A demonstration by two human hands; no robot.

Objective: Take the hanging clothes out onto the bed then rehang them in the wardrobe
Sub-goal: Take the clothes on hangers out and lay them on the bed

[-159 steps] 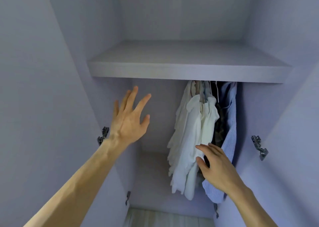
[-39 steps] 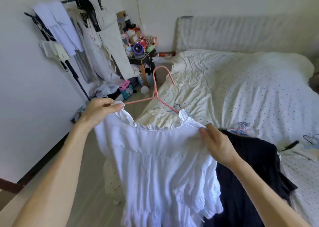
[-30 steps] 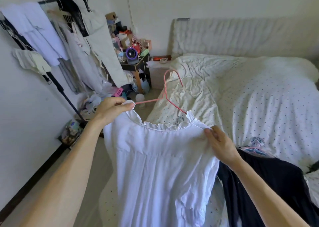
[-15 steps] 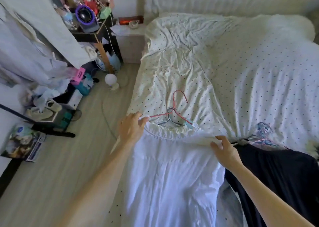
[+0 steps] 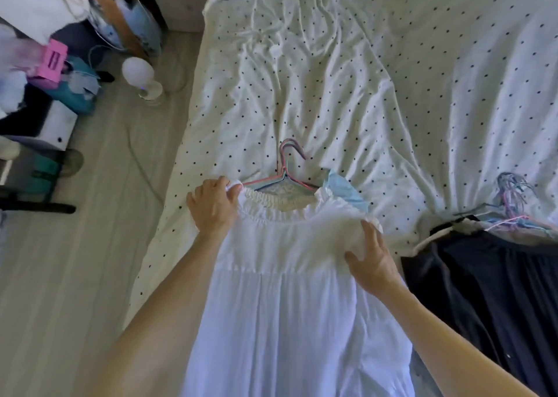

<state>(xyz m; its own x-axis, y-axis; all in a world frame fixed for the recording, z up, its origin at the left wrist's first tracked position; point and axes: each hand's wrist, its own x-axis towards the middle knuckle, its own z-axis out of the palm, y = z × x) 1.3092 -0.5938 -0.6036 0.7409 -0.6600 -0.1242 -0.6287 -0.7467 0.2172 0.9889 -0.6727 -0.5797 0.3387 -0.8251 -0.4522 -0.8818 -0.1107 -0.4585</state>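
A: Where is the white dress (image 5: 287, 306)?
B: On the bed (image 5: 332, 79), near its left edge, with the neckline away from the person. It lies over a light blue garment (image 5: 344, 189).
A: And the hands?
B: The left hand (image 5: 213, 207) has its fingers (image 5: 232, 189) clenched on the dress's left shoulder. The right hand (image 5: 373, 259) pinches the bunched right sleeve between thumb and fingers.
A: Anything else?
B: Two hangers (image 5: 286, 167), pink and blue, poke out of the neckline with their hooks flat on the sheet. To the right lies a dark garment (image 5: 498, 291) — a bundle of hangers (image 5: 513, 197) at its top.
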